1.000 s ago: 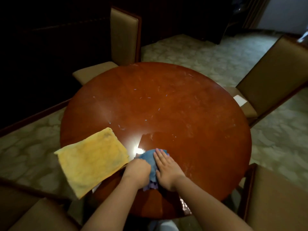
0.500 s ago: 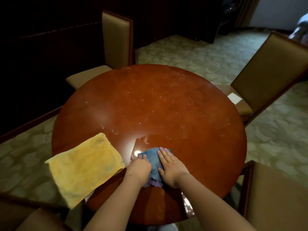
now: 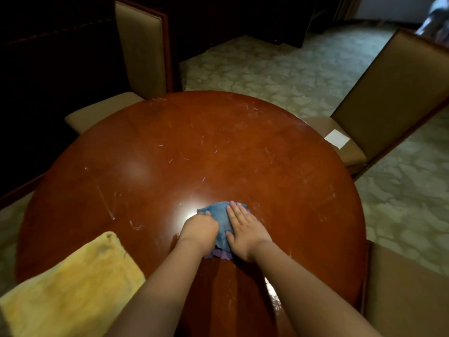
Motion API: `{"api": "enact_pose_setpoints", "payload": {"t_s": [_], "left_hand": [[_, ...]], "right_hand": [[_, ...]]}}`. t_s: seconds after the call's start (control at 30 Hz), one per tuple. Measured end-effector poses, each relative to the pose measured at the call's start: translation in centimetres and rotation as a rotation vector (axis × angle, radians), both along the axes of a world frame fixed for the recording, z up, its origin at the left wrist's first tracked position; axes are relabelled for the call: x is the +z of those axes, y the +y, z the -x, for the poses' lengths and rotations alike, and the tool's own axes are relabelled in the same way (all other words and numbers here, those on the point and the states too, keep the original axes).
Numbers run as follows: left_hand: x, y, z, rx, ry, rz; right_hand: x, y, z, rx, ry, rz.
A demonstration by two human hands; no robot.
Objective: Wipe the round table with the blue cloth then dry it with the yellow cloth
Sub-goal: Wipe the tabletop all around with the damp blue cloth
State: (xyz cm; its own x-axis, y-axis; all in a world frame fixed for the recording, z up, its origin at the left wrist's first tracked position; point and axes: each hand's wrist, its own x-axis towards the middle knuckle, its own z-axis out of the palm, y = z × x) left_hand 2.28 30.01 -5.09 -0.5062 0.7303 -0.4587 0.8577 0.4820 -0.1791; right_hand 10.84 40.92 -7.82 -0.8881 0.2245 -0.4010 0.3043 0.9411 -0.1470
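The round red-brown table (image 3: 243,147) fills the middle of the head view, its top scuffed and streaked. A bunched blue cloth (image 3: 220,218) lies near the table's middle. My left hand (image 3: 200,228) grips its left side with curled fingers. My right hand (image 3: 244,226) presses flat on its right side, fingers straight. The yellow cloth (image 3: 70,285) lies spread on the near left part of the table, overhanging the edge.
Tan padded chairs stand around the table: one at the far left (image 3: 141,52), one at the right (image 3: 393,93) with a white paper (image 3: 337,138) on its seat, one at the near right (image 3: 408,295). Patterned floor (image 3: 279,66) lies beyond.
Both hands have slid the blue cloth away from me toward the table's middle. My head has come closer, so the table looks larger. The yellow cloth has stayed put.
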Motion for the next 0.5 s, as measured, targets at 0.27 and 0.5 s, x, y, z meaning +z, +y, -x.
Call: {"api": "enact_pose_setpoints", "payload": {"t_s": [0.27, 0.5], "left_hand": [[0.1, -4.6, -5.5, -0.061, -0.026, -0.037], [1.0, -6.7, -11.2, -0.135, 0.005, 0.008]], "right_hand": [[0.4, -4.2, -6.7, -0.032, 0.027, 0.034], [0.4, -6.9, -12.5, -0.084, 0.054, 0.047]]}}
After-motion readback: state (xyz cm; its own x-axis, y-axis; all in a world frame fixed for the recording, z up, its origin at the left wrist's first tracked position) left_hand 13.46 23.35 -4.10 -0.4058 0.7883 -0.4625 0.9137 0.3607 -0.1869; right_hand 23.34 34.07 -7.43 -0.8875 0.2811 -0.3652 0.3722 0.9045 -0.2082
